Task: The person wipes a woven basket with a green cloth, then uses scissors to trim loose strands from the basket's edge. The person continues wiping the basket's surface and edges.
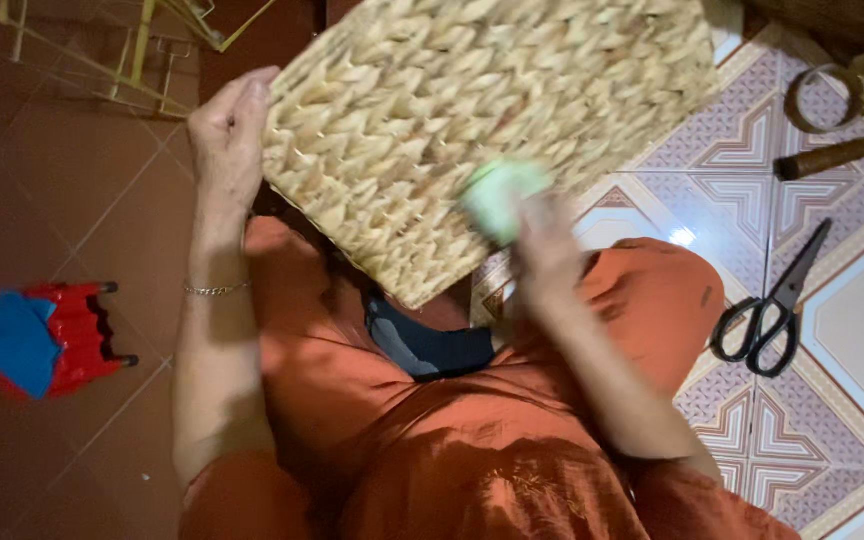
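The left hand [227, 135] grips the left edge of a woven basket [482, 120], with the fingers curled around the edge and the thumb side facing the camera. The basket is made of pale straw-coloured plaited fibre, and it is held up over the lap of the person, tilted, so that one flat woven side faces the camera. What is inside it cannot be seen from this view. Its lower corner points down toward the knees, and its upper part goes out of the picture at the top.

The right hand [542, 245] is blurred. It is closed around a small pale green thing [502, 195], which is pressed against the woven side near the lower right edge of the basket. What kind of thing this is, I cannot tell because of the blur. The right forearm rises from the lower right, and the left forearm goes straight up at the left, with a thin chain bracelet [217, 289] on the wrist. The person wears orange clothes [472, 450].

On the patterned tile floor [852, 330] at the right edge lie black scissors [767, 315]. Above them is a tool with a brown wooden handle [832, 155], and beside it a small ring of coiled strip [827, 95]. At the left edge, on the plain brown floor, stands a red plastic stool [72, 335] with a blue cloth [22, 340] on it. In the top left corner there is a yellow wire frame [142, 50].
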